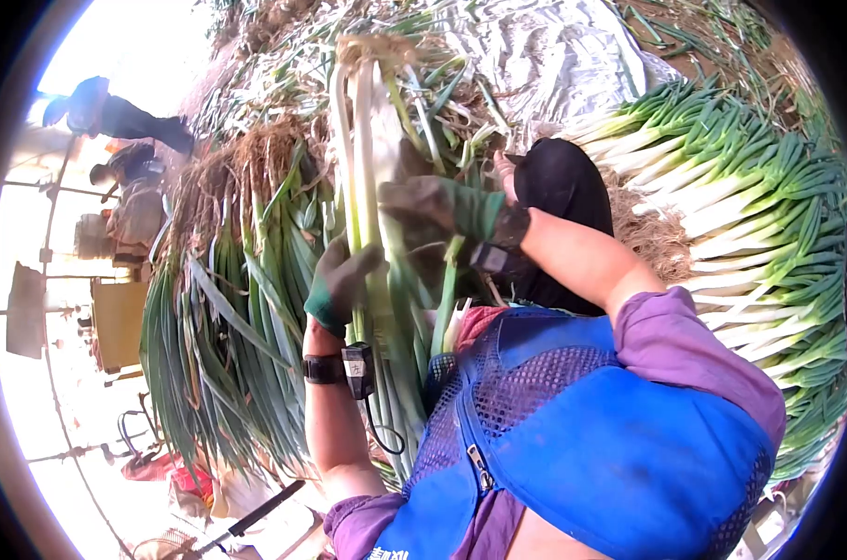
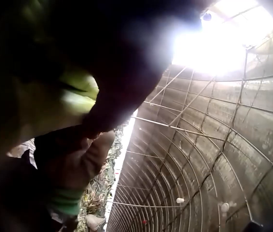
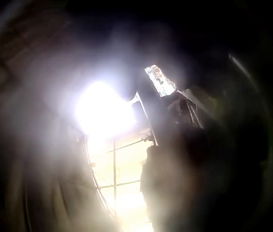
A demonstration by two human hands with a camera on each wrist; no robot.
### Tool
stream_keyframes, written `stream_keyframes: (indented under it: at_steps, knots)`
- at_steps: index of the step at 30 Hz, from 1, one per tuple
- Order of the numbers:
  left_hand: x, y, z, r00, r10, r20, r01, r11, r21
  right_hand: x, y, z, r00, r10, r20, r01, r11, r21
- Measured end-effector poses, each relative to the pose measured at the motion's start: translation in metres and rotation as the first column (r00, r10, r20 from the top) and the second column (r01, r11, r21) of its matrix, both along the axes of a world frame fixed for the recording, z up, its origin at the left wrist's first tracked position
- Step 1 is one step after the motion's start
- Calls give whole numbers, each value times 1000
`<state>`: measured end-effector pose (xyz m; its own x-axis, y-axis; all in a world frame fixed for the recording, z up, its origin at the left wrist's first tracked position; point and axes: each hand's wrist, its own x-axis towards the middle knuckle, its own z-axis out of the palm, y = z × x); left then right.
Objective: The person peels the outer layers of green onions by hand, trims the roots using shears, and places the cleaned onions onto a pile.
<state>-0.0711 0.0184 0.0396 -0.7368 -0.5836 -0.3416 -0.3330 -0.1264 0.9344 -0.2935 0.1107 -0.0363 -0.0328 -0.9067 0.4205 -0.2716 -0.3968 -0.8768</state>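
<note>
Blue vest [image 1: 619, 420] nearest; beyond it, left grip [image 1: 344, 280], gloved, curled round pale onion stalks [image 1: 365, 159], roots [image 1: 372, 49] at far end; right grip [image 1: 433, 207] blurred beside them, hold impossible to tell; too hard a squeeze could snap them, too slack could drop them onto the leafy heap [image 1: 265, 289].

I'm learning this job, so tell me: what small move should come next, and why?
Probably peel the held stalks gently with the right hand: the left hand grips them, the right is close beside them, though blurred, and the laid-out stalks at the person's right look clean and white toward one end.
</note>
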Motion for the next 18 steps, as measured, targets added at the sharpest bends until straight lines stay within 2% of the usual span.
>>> stream_keyframes:
  at_steps: [1,2,3,4,5,6,7,10,12,13,14,15,16,17,18]
  knots:
    - [4,0,-3,1000,6,5,-6,1000,-2,16,-7,0,994,37,99,-41,999,36]
    - [8,-1,-7,1000,8,7,-8,1000,-7,23,-8,1,947,66,314,-129,974,186]
    - [7,4,-3,1000,22,19,-22,1000,-5,32,-9,8,838,18,545,-220,926,308]
    - [11,2,-6,999,36,4,-36,999,4,40,-9,14,691,-98,717,-292,869,400]
    - [15,-4,-14,999,47,-12,-46,999,11,36,-28,-40,789,-26,613,-209,928,309]
    - [18,-10,-18,998,56,-33,-55,998,19,31,-29,-53,822,-19,569,-171,945,279]
    - [18,-15,-17,995,98,-2,-98,994,-47,28,-26,-54,852,-17,523,-132,960,248]
    - [9,-25,-17,971,230,70,-229,973,-18,12,16,-56,784,-146,603,-94,933,348]
    - [1,-36,-27,969,162,188,-172,984,38,2,29,-74,822,-141,552,4,970,243]
    - [-3,-41,-36,962,124,243,-144,987,68,-3,34,-78,906,-127,404,76,987,138]
    - [-8,-45,-51,935,76,347,-63,997,-47,-8,41,-80,979,-204,-21,204,979,2]
    - [-3,-64,-99,924,-51,380,118,981,-154,-10,37,-96,986,-161,-52,159,986,-42]
    - [-10,-69,-127,863,-45,504,216,934,-285,-3,39,-104,975,-130,182,116,989,89]
    - [-18,-75,-155,779,-14,627,330,859,-391,4,40,-111,885,-142,443,61,979,192]
    - [-25,-80,-184,683,41,730,443,771,-457,11,41,-118,726,-197,658,20,964,267]
